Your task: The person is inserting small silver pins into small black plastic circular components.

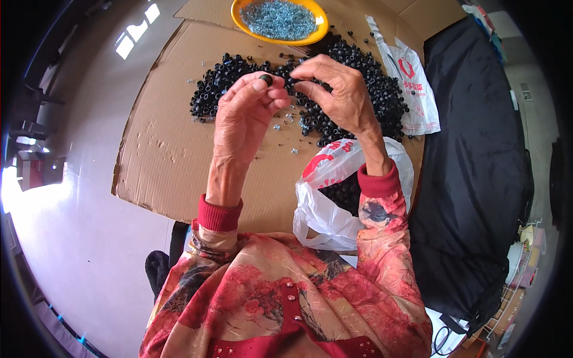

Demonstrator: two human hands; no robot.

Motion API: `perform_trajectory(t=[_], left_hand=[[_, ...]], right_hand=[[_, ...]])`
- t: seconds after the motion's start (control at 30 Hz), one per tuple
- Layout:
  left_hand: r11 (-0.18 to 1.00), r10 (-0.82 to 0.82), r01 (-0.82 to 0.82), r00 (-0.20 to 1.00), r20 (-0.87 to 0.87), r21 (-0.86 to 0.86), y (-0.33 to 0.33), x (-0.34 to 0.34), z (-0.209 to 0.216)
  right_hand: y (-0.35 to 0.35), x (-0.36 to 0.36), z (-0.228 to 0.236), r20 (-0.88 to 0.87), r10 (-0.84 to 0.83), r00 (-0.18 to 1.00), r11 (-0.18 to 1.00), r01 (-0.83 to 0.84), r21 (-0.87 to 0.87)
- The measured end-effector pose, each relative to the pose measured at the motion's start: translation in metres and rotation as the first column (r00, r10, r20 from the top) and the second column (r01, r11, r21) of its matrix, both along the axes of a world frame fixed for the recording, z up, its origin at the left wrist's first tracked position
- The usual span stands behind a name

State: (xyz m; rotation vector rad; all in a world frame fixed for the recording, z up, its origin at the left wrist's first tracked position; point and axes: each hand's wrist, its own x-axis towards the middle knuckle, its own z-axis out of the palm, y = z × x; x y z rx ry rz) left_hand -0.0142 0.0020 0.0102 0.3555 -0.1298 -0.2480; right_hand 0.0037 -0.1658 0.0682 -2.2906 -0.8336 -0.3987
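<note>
A small round black plastic part is pinched between the thumb and forefinger of my left hand. Just to its right, my right hand has its thumb and forefinger curled toward each other; anything between those tips is too small to make out. Beneath and behind both hands, black ring-shaped parts lie in a left heap and a larger right heap. Under my right wrist, an open white plastic bag holds more black parts.
A yellow bowl full of small silvery-blue metal pieces stands at the far side of the cardboard sheet. A few such pieces lie scattered between the heaps. A flattened white bag and a large black fabric cover are on the right.
</note>
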Motion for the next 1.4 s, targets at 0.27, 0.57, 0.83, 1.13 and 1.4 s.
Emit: perform_trajectory(t=[0.27,0.57,0.83,1.13,1.4], left_hand=[[1.000,0.014,-0.014,1.000,0.023,-0.006,0.004,0.007,-0.008],[0.998,-0.060,0.060,0.998,0.030,-0.022,0.002,0.011,-0.025],[0.982,-0.139,0.142,0.990,0.034,-0.122,-0.004,0.009,-0.022],[0.973,-0.187,0.177,0.981,-0.054,-0.148,-0.023,-0.002,-0.014],[0.953,-0.227,0.188,0.963,-0.146,-0.237,-0.021,-0.005,-0.008]], right_hand=[[-0.029,0.006,-0.089,-0.099,-0.170,0.980,0.951,0.137,-0.276],[-0.019,0.010,-0.117,0.007,-0.155,0.988,0.893,0.143,-0.427],[-0.015,0.000,-0.049,-0.494,-0.141,0.858,0.939,0.274,0.207],[0.012,-0.016,0.020,-0.459,0.071,0.885,0.891,0.151,0.428],[0.021,-0.014,0.028,-0.156,-0.029,0.987,0.981,0.058,0.184]])
